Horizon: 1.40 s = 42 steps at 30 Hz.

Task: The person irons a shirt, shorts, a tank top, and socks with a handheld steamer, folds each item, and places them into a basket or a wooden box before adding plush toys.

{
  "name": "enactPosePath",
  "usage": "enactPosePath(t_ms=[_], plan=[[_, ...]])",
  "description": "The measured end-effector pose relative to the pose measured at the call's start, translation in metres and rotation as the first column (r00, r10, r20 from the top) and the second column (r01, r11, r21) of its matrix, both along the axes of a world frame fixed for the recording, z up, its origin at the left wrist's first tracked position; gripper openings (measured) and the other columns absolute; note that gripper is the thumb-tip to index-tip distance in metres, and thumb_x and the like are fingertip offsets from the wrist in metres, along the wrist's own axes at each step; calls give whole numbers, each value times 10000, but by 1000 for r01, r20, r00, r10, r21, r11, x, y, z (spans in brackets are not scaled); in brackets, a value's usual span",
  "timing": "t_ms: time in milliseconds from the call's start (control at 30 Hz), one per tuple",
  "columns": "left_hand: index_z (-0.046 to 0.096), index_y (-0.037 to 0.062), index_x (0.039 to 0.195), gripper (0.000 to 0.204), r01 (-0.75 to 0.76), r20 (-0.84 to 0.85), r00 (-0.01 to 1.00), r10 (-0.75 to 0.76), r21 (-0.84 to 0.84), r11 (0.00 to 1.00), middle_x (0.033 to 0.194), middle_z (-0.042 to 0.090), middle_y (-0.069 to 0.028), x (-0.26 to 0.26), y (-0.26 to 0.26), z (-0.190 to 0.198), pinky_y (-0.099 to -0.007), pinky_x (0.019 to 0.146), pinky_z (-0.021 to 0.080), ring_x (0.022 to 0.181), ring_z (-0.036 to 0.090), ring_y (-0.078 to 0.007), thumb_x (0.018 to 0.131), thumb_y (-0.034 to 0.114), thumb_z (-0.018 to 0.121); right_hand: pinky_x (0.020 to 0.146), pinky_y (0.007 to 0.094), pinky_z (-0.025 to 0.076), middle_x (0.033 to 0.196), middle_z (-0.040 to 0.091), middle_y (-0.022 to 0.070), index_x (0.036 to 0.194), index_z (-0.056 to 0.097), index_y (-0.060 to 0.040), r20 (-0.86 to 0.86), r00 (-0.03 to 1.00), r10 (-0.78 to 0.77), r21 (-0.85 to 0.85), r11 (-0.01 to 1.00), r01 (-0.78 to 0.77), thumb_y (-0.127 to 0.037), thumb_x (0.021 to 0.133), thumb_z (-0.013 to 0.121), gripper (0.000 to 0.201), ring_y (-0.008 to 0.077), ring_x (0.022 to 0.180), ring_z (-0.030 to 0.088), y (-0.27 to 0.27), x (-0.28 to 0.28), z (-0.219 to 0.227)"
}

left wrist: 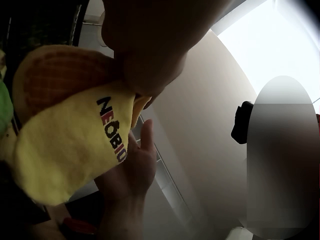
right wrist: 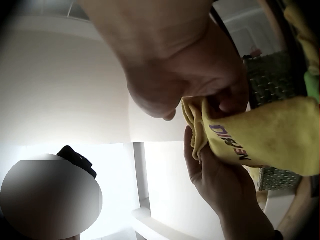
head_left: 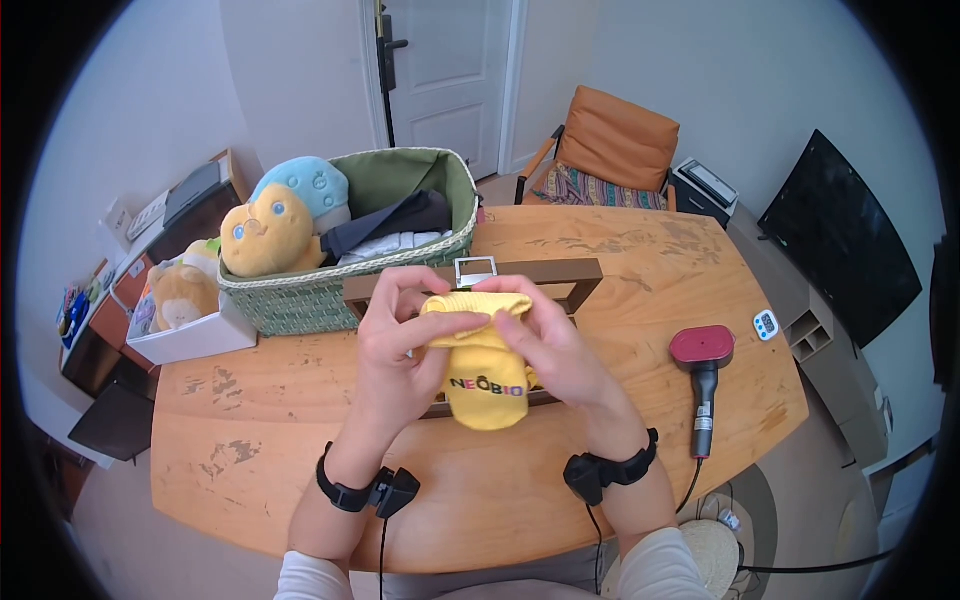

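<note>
A yellow sock (head_left: 487,385) with "NEOBIO" lettering hangs between both hands above the table's middle, its ribbed cuff folded at the top. The left hand (head_left: 400,345) pinches the left side of the cuff, and the right hand (head_left: 555,350) pinches the right side. In the left wrist view the sock (left wrist: 70,140) slants down and left, with an orange grid patch on yellow fabric behind it. The right wrist view shows the sock (right wrist: 275,135) stretching rightward from the fingers. Behind the hands is a brown box (head_left: 575,270) with a metal buckle, largely hidden.
A green woven basket (head_left: 290,305) with plush toys and dark cloth stands at the back left, beside a white box (head_left: 200,335) holding plush toys. A red-headed handheld appliance (head_left: 703,348) and a small timer (head_left: 766,325) lie on the right of the table (head_left: 240,480).
</note>
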<state>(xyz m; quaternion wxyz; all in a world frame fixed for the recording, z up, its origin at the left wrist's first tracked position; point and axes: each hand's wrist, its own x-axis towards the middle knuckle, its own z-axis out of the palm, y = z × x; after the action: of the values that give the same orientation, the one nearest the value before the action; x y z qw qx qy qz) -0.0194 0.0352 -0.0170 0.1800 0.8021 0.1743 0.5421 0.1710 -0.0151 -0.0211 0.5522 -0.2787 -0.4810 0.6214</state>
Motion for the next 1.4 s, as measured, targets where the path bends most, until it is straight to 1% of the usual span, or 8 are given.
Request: enactPosePath(t_ms=[100,233,467,567,700,833,1033,1400], plan=[[640,85,1268,450,255,164,961,-224,-204,945,1179,553,-83,2,-1,-1,-269,755,530,927,635,-134,834,-33,625,902,267,508,1194,590,46,1334,472,-48,104,984,-147,231,966,119,-102,1030,575,325,99,1111,587,-2,-2,1],[398,41,1421,466,543,423,838,-344,-702,461,1246,562,-76,-8,-3,4,-277,818,527,1096,586,-127,991,118,559,921,273,493,1189,575,54,1259,553,-23,172,950,-261,397,901,176,11,964,609,302,119,1101,584,-4,4,4],[573,24,1285,378,336,170,941,-294,-585,738,1111,641,-55,4,-4,-5,-271,880,509,1006,617,-125,918,-61,602,957,330,483,1193,572,85,1304,539,-12,341,809,-479,715,690,108,7,881,624,432,185,1138,574,0,9,5],[657,47,1233,391,236,92,972,-218,-437,868,1135,623,-88,4,-1,-3,-289,915,504,1056,622,-174,873,-93,593,967,340,475,1199,572,100,1363,473,-12,5,989,-149,397,908,135,-138,973,612,432,175,1156,551,-9,3,13],[751,110,1165,477,142,-5,989,-148,-257,956,1208,572,-136,5,-2,-3,-331,991,480,1179,581,-263,823,-140,533,907,304,497,1201,582,87,1354,445,-16,415,882,-225,292,951,105,-301,1049,561,433,133,1068,578,0,14,0],[683,72,1255,486,229,-33,970,-239,-195,954,1266,556,-130,1,1,-3,-344,1017,465,1226,544,-238,828,-110,538,854,283,513,1161,599,52,1303,472,-24,324,921,-217,320,941,109,-241,1050,577,349,114,964,611,3,14,-3],[476,45,1392,484,349,199,930,-309,-743,571,1265,574,-68,-9,-1,8,-295,945,491,1134,569,-136,949,110,660,925,299,520,1201,558,77,1215,544,-27,246,895,-372,552,813,186,59,948,577,282,133,1138,567,3,10,1],[519,66,1201,358,311,213,949,-232,-511,801,1241,571,-65,1,1,-4,-282,934,490,1114,562,-138,900,-32,686,787,281,576,1335,516,147,1374,350,-46,251,900,-356,349,901,258,-8,925,610,520,178,1116,594,-9,-6,11]])
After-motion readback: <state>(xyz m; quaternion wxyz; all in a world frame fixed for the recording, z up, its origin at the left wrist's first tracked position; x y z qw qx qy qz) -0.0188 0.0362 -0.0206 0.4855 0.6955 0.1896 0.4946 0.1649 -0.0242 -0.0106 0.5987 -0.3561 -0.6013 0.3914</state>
